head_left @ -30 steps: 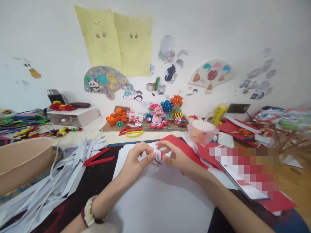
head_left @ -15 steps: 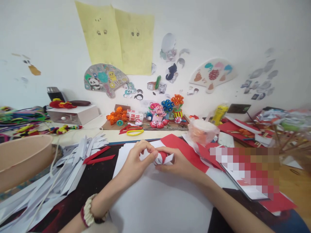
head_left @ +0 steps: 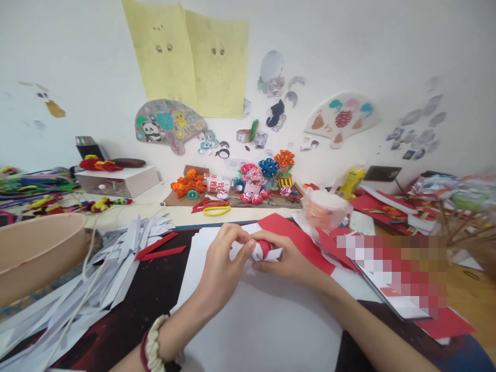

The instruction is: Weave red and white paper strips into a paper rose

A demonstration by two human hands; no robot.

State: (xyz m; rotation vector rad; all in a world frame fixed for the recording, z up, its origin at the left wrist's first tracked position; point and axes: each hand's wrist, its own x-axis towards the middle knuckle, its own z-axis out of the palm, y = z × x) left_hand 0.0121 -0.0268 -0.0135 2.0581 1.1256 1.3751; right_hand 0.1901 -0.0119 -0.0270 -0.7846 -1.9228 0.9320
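Head view: one red-and-white paper piece (head_left: 264, 248) sits above the far part of the white sheets (head_left: 263, 320), directly between the hands — both touch it, neither nearer. The left hand (head_left: 222, 268) pinches its left side with thumb and forefinger; the right hand (head_left: 290, 258) curls round its right side. It looks roundish, its long axis unclear, with one white tab (head_left: 276, 253) pointing right. Left of the sheets lie two red strips (head_left: 165, 253) and white strips (head_left: 116, 266) — too tangled to count.

Yellow sheets (head_left: 217, 70) and painted fans (head_left: 170, 124) adorn the white wall (head_left: 329, 41).
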